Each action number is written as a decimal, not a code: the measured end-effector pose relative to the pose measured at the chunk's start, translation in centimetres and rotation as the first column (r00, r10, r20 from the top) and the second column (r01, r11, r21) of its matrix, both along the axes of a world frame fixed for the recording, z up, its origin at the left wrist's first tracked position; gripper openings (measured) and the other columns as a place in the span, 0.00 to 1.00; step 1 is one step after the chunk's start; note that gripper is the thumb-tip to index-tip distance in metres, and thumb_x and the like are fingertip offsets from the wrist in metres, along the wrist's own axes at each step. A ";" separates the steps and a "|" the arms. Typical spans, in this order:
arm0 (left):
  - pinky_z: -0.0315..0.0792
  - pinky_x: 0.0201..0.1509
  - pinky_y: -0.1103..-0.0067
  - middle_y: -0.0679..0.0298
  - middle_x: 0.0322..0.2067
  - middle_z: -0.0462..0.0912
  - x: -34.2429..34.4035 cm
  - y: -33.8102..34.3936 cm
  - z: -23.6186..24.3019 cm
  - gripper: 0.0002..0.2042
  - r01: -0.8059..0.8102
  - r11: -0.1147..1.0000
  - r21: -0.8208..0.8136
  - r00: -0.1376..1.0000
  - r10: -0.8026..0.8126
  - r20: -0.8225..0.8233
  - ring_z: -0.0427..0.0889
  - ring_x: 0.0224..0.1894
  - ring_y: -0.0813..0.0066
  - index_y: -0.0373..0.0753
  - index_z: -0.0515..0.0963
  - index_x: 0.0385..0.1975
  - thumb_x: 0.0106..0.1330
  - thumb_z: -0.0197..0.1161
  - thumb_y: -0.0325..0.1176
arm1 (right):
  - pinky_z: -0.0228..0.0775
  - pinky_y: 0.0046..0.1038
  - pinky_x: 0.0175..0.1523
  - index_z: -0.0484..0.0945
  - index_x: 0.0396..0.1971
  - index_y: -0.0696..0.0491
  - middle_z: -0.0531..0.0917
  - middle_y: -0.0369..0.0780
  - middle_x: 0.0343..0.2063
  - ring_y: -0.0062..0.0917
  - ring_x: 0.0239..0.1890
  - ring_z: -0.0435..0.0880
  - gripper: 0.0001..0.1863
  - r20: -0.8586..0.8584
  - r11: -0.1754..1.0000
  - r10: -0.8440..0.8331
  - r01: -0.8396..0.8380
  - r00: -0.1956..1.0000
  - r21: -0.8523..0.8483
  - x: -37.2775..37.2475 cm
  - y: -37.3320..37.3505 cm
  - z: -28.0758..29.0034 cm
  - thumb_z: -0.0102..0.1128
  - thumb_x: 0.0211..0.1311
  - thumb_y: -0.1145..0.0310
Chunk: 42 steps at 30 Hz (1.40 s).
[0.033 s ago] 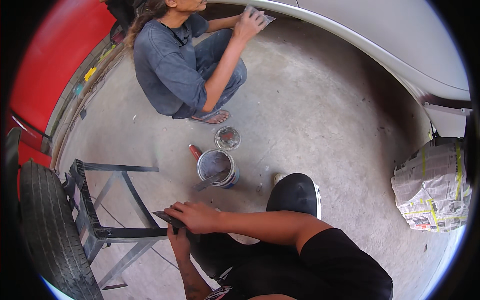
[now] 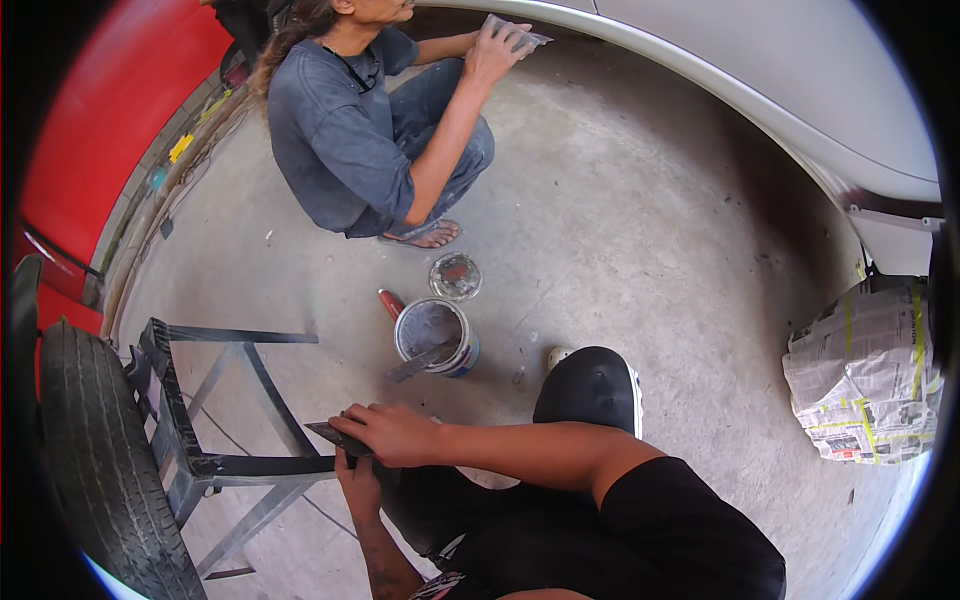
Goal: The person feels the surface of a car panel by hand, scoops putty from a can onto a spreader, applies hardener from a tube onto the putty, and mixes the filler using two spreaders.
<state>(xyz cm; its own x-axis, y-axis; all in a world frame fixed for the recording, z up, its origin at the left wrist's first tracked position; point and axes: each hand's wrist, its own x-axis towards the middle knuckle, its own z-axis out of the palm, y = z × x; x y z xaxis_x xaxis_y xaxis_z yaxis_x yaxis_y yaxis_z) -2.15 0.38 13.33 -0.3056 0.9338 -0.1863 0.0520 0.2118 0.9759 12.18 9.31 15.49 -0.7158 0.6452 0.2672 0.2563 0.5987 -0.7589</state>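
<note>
My right hand [image 2: 395, 433] is closed on a dark, flat spreader blade [image 2: 330, 435] near the black metal stand [image 2: 240, 463]. My left hand [image 2: 357, 480] grips the same blade from just below, its fingers partly hidden. Ahead on the concrete floor [image 2: 640, 230] is an open can [image 2: 430, 322] of grey paste, with a scraper [image 2: 415, 367] lying across it. A round lid [image 2: 455, 276] sits behind the can, and a red object [image 2: 388, 302] lies to its left.
A co-worker [image 2: 340, 150] squats at the top, holding a flat scraper [image 2: 532, 38] near a silver car panel [image 2: 800, 70]. A tyre [image 2: 105, 450] and red car panel [image 2: 120, 120] are at left; a newspaper-wrapped part [image 2: 860, 370] at right. My black shoe [image 2: 590, 390] is beside the can.
</note>
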 end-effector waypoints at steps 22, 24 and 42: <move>0.66 0.56 0.76 0.57 0.51 0.75 -0.1 -0.4 0.8 0.25 -0.004 1.000 0.001 0.995 0.004 -0.103 0.74 0.51 0.70 0.33 0.64 0.62 0.63 0.52 0.22 | 0.74 0.40 0.47 0.66 0.60 0.53 0.76 0.44 0.49 0.42 0.46 0.80 0.30 -0.043 0.999 0.002 -0.004 0.999 -0.040 -0.1 -0.1 -0.1 0.57 0.54 0.71; 0.66 0.56 0.76 0.57 0.51 0.75 -0.1 -0.5 0.7 0.25 -0.007 1.000 -0.009 0.995 0.006 -0.102 0.74 0.51 0.70 0.32 0.64 0.62 0.63 0.52 0.22 | 0.74 0.40 0.47 0.66 0.60 0.53 0.75 0.44 0.49 0.42 0.47 0.80 0.31 -0.043 0.999 0.000 -0.003 0.999 -0.054 -0.1 -0.1 0.0 0.58 0.53 0.72; 0.63 0.62 0.74 0.51 0.56 0.73 -0.5 -0.3 1.0 0.28 0.072 0.996 0.052 0.973 -0.059 -0.222 0.72 0.57 0.64 0.30 0.63 0.64 0.58 0.49 0.20 | 0.74 0.41 0.47 0.66 0.60 0.52 0.75 0.46 0.50 0.46 0.44 0.79 0.34 -0.166 0.986 -0.043 0.015 0.985 -0.169 -0.6 -0.2 -0.9 0.56 0.47 0.79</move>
